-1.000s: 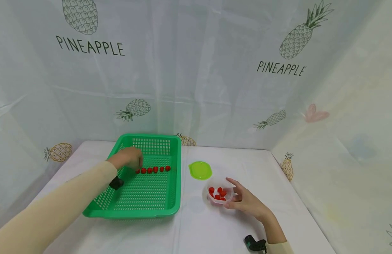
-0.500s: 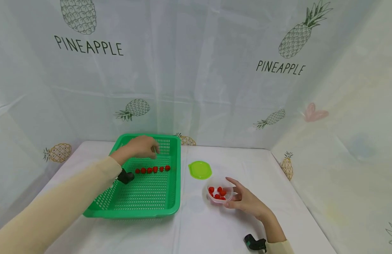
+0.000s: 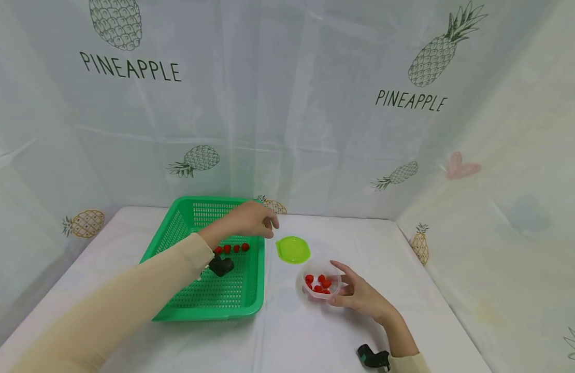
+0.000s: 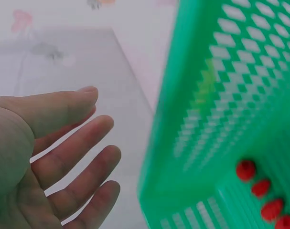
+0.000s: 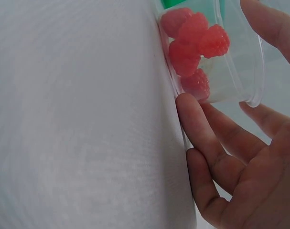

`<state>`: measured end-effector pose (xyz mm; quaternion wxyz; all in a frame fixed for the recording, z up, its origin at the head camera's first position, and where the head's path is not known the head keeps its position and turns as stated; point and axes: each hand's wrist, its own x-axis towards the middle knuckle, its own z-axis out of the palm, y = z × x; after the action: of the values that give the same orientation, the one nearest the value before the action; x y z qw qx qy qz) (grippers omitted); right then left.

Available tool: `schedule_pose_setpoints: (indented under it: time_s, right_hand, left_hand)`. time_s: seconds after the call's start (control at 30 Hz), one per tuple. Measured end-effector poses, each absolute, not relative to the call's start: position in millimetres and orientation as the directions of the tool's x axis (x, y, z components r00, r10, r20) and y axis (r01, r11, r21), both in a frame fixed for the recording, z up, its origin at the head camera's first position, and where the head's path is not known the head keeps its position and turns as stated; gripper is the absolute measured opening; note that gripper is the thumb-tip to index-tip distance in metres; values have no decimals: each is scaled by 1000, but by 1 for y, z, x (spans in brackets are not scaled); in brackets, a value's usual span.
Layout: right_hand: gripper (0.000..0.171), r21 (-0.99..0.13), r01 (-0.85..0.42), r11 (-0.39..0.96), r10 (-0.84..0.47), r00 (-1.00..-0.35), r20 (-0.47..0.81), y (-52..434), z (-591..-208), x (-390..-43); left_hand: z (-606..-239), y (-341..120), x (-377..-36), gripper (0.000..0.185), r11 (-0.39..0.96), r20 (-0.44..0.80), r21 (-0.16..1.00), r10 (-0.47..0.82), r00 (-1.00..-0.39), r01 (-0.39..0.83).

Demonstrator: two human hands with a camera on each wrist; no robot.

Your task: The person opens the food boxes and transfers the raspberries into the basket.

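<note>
Our left hand (image 3: 252, 220) hangs empty over the right rim of the green basket (image 3: 250, 305), fingers loose and spread in the left wrist view (image 4: 63, 162), pointing toward the lime lid (image 3: 293, 249) on the desk. Our right hand (image 3: 357, 295) cups the small clear tub (image 3: 321, 284), fingers curled round its side; the wrist view shows fingertips (image 5: 195, 119) against the wall.

Raspberries: a row lies across the basket floor (image 3: 231, 248), partly hidden by our forearm, so we cannot count it. Several more sit in the tub (image 5: 195, 45). We judge the moving of berries from tub to basket partway along: one row laid, a handful left in the tub, lid off.

The desk (image 3: 315, 336) wears a white cloth, slightly creased. A pale curtain (image 3: 287, 103) printed with pineapples and the word PINEAPPLE closes in back and sides. A dark wrist strap (image 3: 373, 357) shows at the right cuff.
</note>
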<state>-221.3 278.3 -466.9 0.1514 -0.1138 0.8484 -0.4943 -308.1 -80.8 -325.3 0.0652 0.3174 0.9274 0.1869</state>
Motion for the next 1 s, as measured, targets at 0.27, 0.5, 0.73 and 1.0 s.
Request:
schedule_pose_setpoints:
  time_s: [0.27,0.5,0.73,1.0]
  right_hand:
    - [99,-872,-15,489,-320,-933,-163,277,-470,-222]
    - [99,-868,-23,497,-324,-932,-161,279,-470,-222]
    - [99,-871,-55,489,-359,-922,-143,281,-470,-223]
    - [98,-878,-74,473,-374,-919,-123,283,-471,-222]
  left_hand:
    - [-331,-30,-297,15,699,-9,421,640,-768,578]
    - [-341,5,-291,14,700,-31,432,641,-767,568]
    - [-358,25,-284,13,709,-81,445,640,-764,547]
    - [-373,40,-278,11,716,-140,483,631,-763,504]
